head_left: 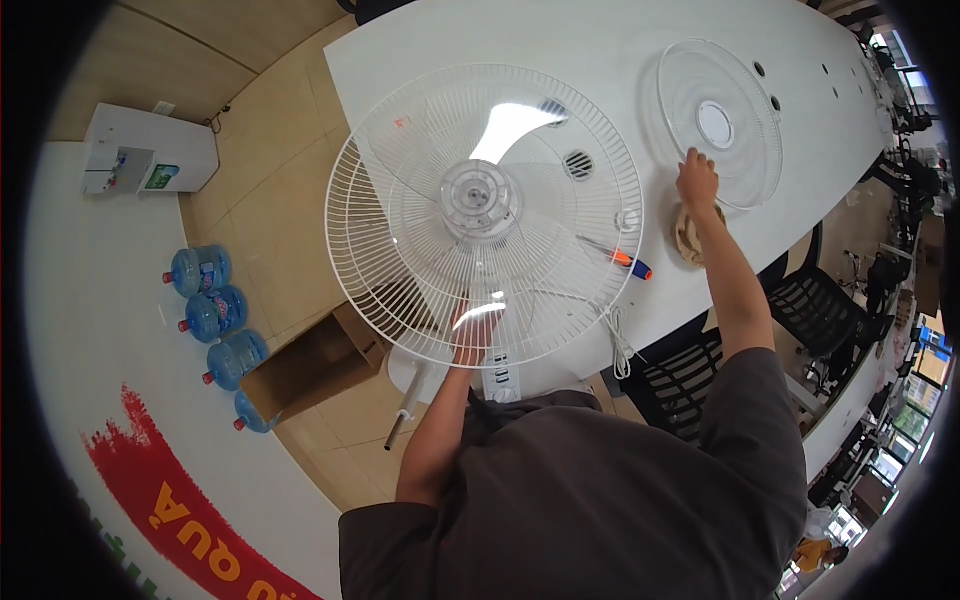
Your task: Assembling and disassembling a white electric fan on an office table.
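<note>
Left hand (475, 335) grips the round white wire fan cage (485, 215); right hand (697, 180) fingers touch the loose grille (718, 120)

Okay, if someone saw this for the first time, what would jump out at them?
The big white fan head with its wire guard fills the middle, the left hand behind its lower edge. The right hand touches a loose front grille on the white table. Blue water jugs line the floor at left.
</note>
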The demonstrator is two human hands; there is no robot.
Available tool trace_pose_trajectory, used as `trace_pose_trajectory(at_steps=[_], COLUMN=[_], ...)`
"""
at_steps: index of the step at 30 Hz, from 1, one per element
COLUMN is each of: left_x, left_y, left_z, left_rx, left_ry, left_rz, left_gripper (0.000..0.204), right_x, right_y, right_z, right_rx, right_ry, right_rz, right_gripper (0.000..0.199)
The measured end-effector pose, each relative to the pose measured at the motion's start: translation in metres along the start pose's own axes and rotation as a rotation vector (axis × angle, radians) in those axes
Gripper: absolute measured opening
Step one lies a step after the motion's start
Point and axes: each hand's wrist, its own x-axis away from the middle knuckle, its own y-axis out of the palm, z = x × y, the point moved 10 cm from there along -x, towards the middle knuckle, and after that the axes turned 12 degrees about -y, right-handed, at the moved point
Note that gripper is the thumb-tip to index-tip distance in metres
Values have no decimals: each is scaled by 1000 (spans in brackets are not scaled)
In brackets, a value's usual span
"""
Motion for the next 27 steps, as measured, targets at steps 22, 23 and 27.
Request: trace_pose_trajectory(at_steps=[22, 23, 27], left_x=[-27, -15, 11], left_y=[8, 18, 32], left_z=[-10, 4, 40], left_rx=[-136, -129, -302], left_ry=[149, 150, 374], left_rz=[-104, -107, -54], left_gripper=[38, 38, 38], right_x=[32, 16, -16], right_y=[-143, -168, -222], right_z=[-53, -79, -231], right_rx=[-1155, -1238, -1539], right_ry=[383, 284, -116], right_rz=[526, 451, 71], right_gripper=[29, 29, 24])
